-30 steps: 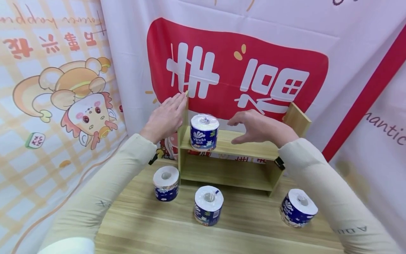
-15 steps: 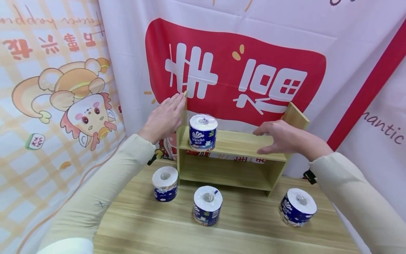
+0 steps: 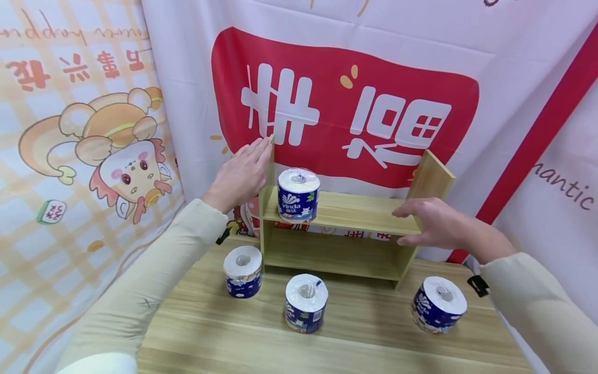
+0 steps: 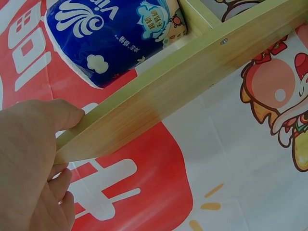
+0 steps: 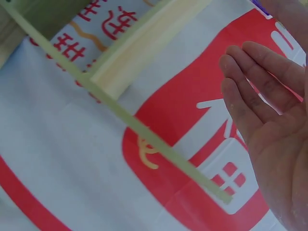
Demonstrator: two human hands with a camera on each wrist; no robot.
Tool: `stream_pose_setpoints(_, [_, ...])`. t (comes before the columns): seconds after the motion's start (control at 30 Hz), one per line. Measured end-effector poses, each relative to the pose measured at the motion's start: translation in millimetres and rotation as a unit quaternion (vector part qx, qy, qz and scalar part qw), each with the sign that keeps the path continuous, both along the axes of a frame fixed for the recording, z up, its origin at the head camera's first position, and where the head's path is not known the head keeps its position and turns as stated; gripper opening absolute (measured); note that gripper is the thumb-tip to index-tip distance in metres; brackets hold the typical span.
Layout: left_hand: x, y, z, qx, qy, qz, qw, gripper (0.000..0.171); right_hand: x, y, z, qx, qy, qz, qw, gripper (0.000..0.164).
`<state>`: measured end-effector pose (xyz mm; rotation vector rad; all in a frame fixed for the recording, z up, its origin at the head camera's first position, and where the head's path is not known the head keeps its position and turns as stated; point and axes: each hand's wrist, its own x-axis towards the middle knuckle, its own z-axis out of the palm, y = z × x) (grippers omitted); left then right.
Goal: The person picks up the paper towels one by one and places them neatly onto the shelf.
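A small two-tier wooden shelf [image 3: 334, 253] stands on the table. My left hand [image 3: 243, 174] grips the top of its left side panel [image 4: 130, 103], thumb on the inner face and fingers on the outer one in the left wrist view. Beside that panel, on the upper board, a blue-and-white wrapped toilet roll [image 3: 299, 196] stands upright. My right hand [image 3: 436, 224] holds nothing. It hovers before the shelf's right end, overlapping the right side panel [image 3: 432, 174] in the head view. In the right wrist view its fingers [image 5: 255, 89] extend loosely, palm showing.
Three more toilet rolls stand on the wooden table [image 3: 355, 332]: a left roll [image 3: 243, 271] by the shelf's left foot, a middle roll [image 3: 306, 303] in front, and a right roll [image 3: 439, 305] below my right forearm. A printed cloth [image 3: 345, 104] hangs close behind.
My right hand has moved right and down, away from the roll on the upper board to the shelf's right end. The left hand keeps its grip on the left panel.
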<state>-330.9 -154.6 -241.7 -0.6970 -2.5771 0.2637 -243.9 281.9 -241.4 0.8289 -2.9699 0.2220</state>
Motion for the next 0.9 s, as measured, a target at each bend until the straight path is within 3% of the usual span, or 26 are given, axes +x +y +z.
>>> stream_pose_setpoints(0.63, [1.6, 1.3, 0.1, -0.002, -0.017, 0.013, 0.9998, 0.079, 14.0, 61.6, -77.4, -0.006, -0.032, 0.001, 0.999, 0.059])
stream_pose_setpoints(0.9, [0.8, 0.3, -0.7, -0.015, -0.002, 0.013, 0.9998, 0.078, 16.6, 78.7, -101.8, -0.01, -0.064, -0.016, 0.998, 0.06])
